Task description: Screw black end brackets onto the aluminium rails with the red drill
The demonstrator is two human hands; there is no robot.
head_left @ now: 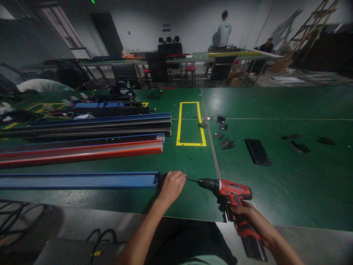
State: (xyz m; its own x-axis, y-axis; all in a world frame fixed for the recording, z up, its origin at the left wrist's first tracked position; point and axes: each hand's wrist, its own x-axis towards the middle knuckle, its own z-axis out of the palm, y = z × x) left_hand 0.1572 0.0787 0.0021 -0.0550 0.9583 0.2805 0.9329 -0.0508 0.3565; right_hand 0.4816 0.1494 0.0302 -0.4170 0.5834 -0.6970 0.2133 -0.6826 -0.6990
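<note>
My right hand (255, 217) grips a red and black cordless drill (234, 190) by its handle, over the front edge of the table. The drill's long bit (193, 179) points left. At the bit's tip are the closed fingers of my left hand (173, 187); a screw between them would be too small to see. Just left of that hand lies a long blue channel profile (82, 180), its dark end piece (158, 179) facing the hand. Part of this end is hidden behind my fingers.
Orange profiles (132, 150) and blue-black profiles (124, 125) lie behind on the green table (289, 198). Loose screws are scattered near a yellow tape rectangle (191, 144). Small black plates (227, 143) and a flat black box (257, 151) lie right. A person (224, 35) stands far back.
</note>
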